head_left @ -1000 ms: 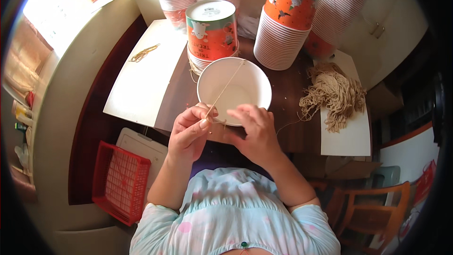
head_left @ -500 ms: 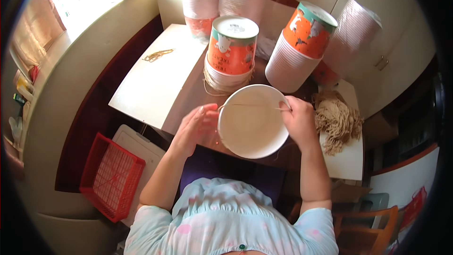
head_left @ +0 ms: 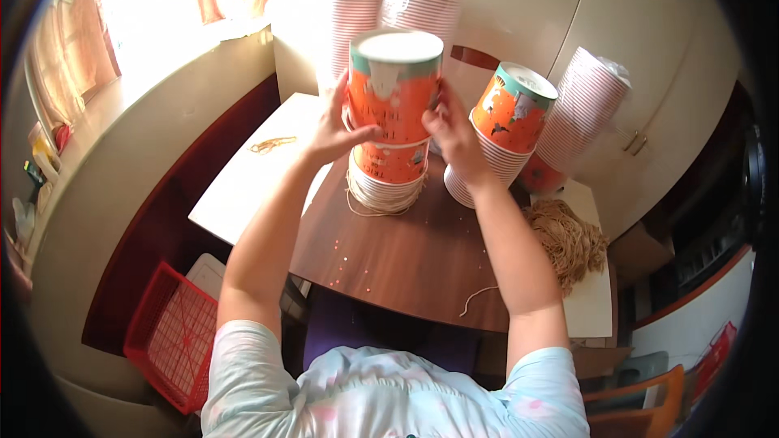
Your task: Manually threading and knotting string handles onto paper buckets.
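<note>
Between my two hands is an upside-down orange paper bucket point(head_left: 395, 88) with a green band and white base. My left hand point(head_left: 339, 131) wraps its left side, thumb across the front, and my right hand point(head_left: 452, 131) grips the opposite side. Directly below stands a stack of similar upturned buckets point(head_left: 391, 164), with beige cord handles point(head_left: 380, 197) looped around its lower rims. The held bucket overlaps the top of this stack in view; how far it is seated cannot be seen. To the right rises another upturned stack point(head_left: 518, 113), nearest my right hand.
Plastic-wrapped bucket stacks stand behind point(head_left: 355, 24) and at the right point(head_left: 586, 109). A heap of beige cords point(head_left: 568, 245) lies on the brown table's point(head_left: 389, 272) right side. One loose cord point(head_left: 472, 298) is near the front edge. Lower left is a red basket point(head_left: 172, 341).
The bucket, held open side up near me before, is now upside down over the middle stack. Both hands have moved forward with it, and my left hand has closed on its side.
</note>
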{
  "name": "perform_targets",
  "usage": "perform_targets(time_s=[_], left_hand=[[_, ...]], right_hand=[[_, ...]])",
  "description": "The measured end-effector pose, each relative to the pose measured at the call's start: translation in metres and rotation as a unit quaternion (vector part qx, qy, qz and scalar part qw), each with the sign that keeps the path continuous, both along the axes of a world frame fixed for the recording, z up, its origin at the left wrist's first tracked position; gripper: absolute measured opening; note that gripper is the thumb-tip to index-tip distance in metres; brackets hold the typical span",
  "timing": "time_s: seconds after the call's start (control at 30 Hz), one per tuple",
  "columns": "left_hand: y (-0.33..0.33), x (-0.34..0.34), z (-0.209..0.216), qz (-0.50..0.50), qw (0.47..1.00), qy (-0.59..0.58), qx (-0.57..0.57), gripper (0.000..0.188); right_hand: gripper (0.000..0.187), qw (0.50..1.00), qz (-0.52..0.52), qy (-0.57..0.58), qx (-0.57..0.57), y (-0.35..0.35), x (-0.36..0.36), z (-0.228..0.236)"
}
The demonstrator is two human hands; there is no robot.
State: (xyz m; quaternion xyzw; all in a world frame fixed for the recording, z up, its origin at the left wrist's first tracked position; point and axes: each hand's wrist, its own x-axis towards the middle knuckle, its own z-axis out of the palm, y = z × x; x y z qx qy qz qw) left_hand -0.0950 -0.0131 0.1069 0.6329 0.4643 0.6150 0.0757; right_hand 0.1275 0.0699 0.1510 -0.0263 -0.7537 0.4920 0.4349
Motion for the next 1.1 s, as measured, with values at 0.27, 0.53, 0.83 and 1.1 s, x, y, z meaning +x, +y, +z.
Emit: perform_targets(time_s=[0.27, 0.53, 0.83, 1.1], left_hand=[[0.037, 0.02, -0.099, 0.097, 0.992, -0.017, -0.079, 0.116], [0.014, 0.029, -0.115, 0.262, 0.95, 0.059, -0.156, 0.107], [-0.016, 0.136, -0.113, 0.235, 0.965, 0.118, 0.012, 0.081], [-0.039, 0.156, -0.093, 0.095, 0.988, 0.061, -0.102, 0.062]], right_hand=[[0.054, 0.989, -0.077, -0.115, -0.043, 0.038, 0.007, -0.106], [0.054, 0.69, -0.58, -0.126, 0.415, 0.049, 0.085, 0.027], [0.03, 0.763, -0.497, -0.182, 0.37, 0.134, 0.117, 0.076], [0.032, 0.783, -0.504, -0.093, 0.353, 0.145, 0.128, 0.143]])
